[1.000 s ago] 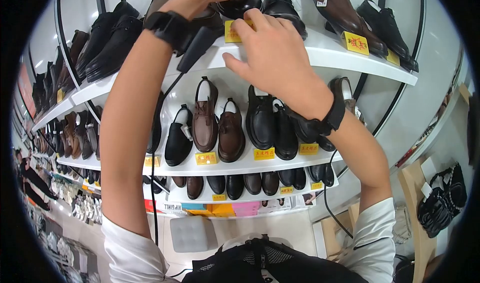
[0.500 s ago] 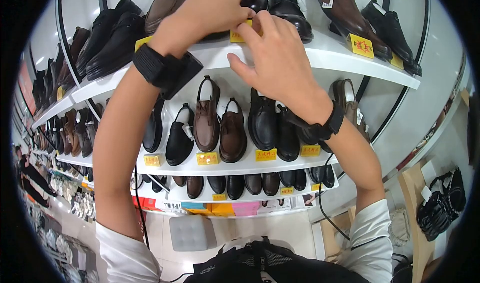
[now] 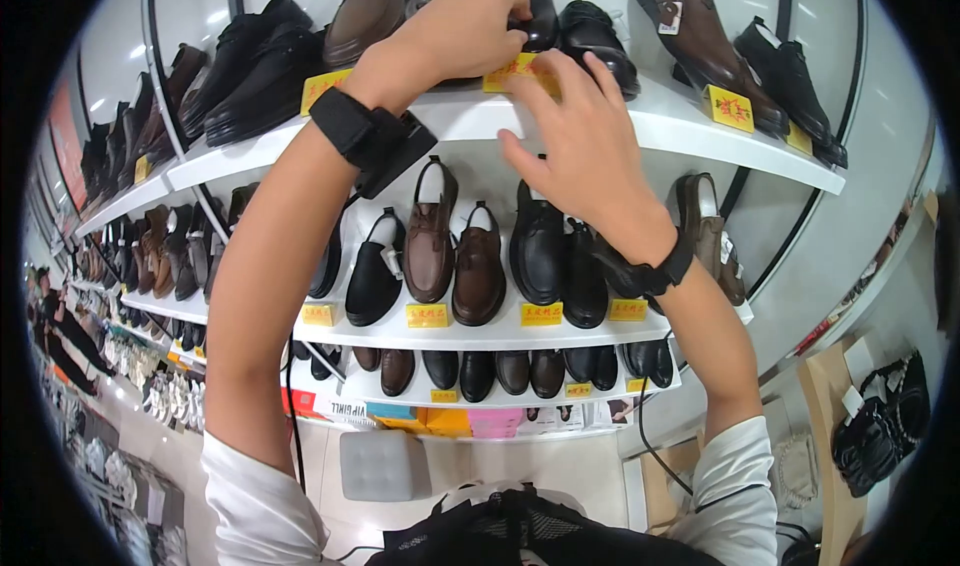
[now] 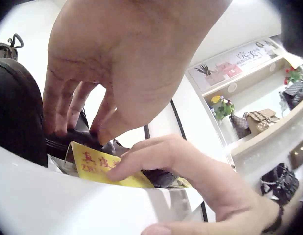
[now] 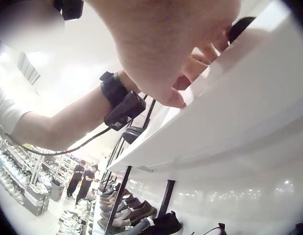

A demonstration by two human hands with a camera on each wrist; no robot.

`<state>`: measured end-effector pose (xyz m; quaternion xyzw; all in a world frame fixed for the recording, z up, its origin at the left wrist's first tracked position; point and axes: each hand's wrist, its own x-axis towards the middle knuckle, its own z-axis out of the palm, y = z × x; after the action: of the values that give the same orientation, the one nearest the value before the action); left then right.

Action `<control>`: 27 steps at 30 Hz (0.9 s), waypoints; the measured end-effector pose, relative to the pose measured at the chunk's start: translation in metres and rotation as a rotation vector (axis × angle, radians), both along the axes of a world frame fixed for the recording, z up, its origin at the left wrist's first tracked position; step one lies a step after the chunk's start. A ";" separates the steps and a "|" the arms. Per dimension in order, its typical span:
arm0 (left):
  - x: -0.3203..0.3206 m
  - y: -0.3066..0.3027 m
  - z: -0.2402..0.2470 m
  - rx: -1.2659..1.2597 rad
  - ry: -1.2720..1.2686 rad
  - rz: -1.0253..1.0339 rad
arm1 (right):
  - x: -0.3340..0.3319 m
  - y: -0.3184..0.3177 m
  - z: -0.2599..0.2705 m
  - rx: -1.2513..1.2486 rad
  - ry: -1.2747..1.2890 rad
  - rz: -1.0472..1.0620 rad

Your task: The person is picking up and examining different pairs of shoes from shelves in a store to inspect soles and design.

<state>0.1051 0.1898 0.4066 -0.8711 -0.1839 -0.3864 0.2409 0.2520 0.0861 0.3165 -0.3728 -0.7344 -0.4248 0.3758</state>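
On the top white shelf, my left hand (image 3: 455,34) is over a black leather shoe (image 3: 537,8), its fingers and thumb curled down around the front part. The left wrist view shows these fingers on the dark shoe just behind a yellow price card (image 4: 100,164). My right hand (image 3: 592,146) is spread in front of the shelf edge, with a fingertip laid over the card's face and the thumb held apart. Another black shoe (image 3: 597,46) stands just right of the held one. A grey-brown lace-up shoe (image 3: 372,11) stands to its left.
Brown shoes (image 3: 430,241) and black loafers with yellow cards line the middle shelf (image 3: 490,338). A brown shoe (image 3: 690,41) stands right on the top shelf. Below are more shoes, a grey stool (image 3: 385,466) and, at right, a black bag (image 3: 880,421). Cables trail from both wrists.
My left hand has come down and right, nearer the right hand, over the black shoe. The right hand stays by the card. The head view has shifted slightly.
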 end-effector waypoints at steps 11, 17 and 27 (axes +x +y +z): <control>-0.022 -0.077 -0.064 0.005 -0.261 -0.162 | 0.003 -0.006 -0.016 -0.009 -0.005 -0.073; -0.052 -0.133 -0.143 -0.208 -0.279 -0.206 | 0.005 -0.004 -0.029 -0.028 0.017 -0.061; -0.151 -0.289 -0.640 -1.448 -0.394 0.692 | 0.013 0.021 -0.055 0.135 0.147 -0.027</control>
<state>-0.0462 -0.0988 -0.2330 -0.6213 -0.6841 -0.2217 -0.3112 0.2649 0.1068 0.2618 -0.3866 -0.6694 -0.4498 0.4473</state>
